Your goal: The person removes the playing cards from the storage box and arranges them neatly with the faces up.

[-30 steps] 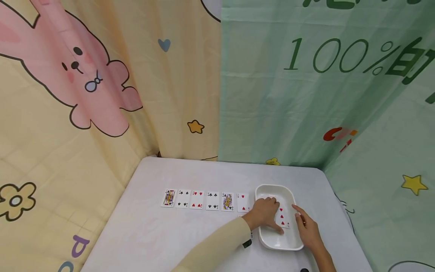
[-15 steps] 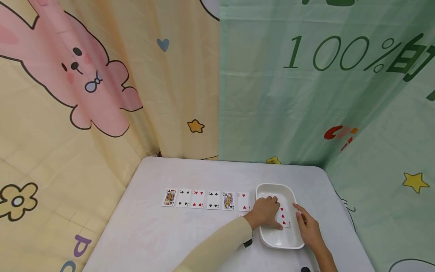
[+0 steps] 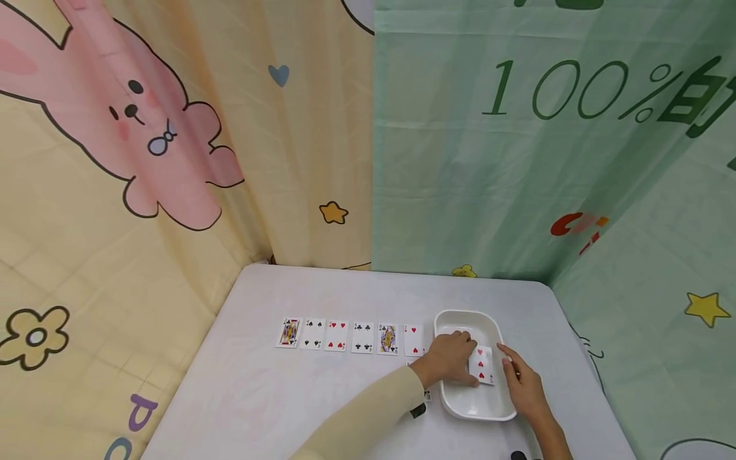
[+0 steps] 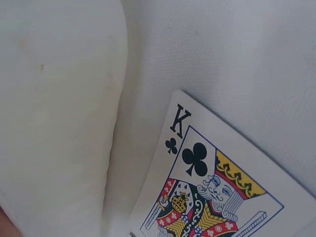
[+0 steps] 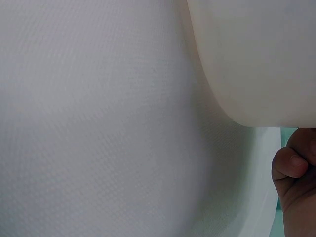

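Observation:
My left hand (image 3: 448, 359) reaches into the white plastic tray (image 3: 468, 410) from the left. Its fingers bend over the far side and its thumb lies at the near edge of a hearts playing card (image 3: 481, 366), as if around the cards' edges; its palm side is hidden. With thumb and forefinger, my right hand (image 3: 522, 386) holds the tray's right rim; in the right wrist view its curled fingers (image 5: 294, 160) show at the tray's lower edge. In the left wrist view a king of clubs (image 4: 207, 192) lies on the cloth beside the tray's wall.
A row of face-up playing cards (image 3: 362, 338) lies left of the tray on the white tabletop (image 3: 276, 409). More cards are partly covered by my left sleeve (image 3: 368, 412). Printed curtains (image 3: 460, 191) hang close around the table's back and sides.
The hearts card in the tray has shifted slightly and more of its face shows beside my left hand. Both hands have stayed nearly in place, and the head view has shifted a little.

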Available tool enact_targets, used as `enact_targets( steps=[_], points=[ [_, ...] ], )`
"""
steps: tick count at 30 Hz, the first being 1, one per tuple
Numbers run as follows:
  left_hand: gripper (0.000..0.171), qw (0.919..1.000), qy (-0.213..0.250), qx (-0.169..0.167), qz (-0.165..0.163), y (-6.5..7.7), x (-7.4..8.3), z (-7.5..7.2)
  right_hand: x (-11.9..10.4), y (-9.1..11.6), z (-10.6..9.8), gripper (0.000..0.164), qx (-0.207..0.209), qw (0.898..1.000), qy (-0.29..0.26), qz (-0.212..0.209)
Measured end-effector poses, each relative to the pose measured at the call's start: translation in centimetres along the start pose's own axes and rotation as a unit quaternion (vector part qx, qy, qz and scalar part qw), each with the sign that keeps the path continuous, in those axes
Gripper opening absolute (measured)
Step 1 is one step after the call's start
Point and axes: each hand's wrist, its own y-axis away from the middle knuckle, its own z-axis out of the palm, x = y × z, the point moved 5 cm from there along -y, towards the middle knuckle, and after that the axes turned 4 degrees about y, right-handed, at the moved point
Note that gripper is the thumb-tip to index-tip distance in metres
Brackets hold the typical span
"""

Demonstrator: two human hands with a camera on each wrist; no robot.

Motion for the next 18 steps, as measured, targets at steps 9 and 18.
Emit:
enact_targets(
  steps=[9, 18],
  points=[
    [0.086, 0.9996, 0.023, 0.013, 0.011, 0.1, -0.3, -0.1, -0.1, 0.0, 0.0, 0.043, -0.003, 1.0, 0.001, -0.004],
    [0.089, 0.997, 0.063, 0.037, 0.026, 1.5, -1.3, -1.5, -0.1, 0.0, 0.0, 0.043, -0.003, 1.0, 0.008, -0.01]
  ],
)
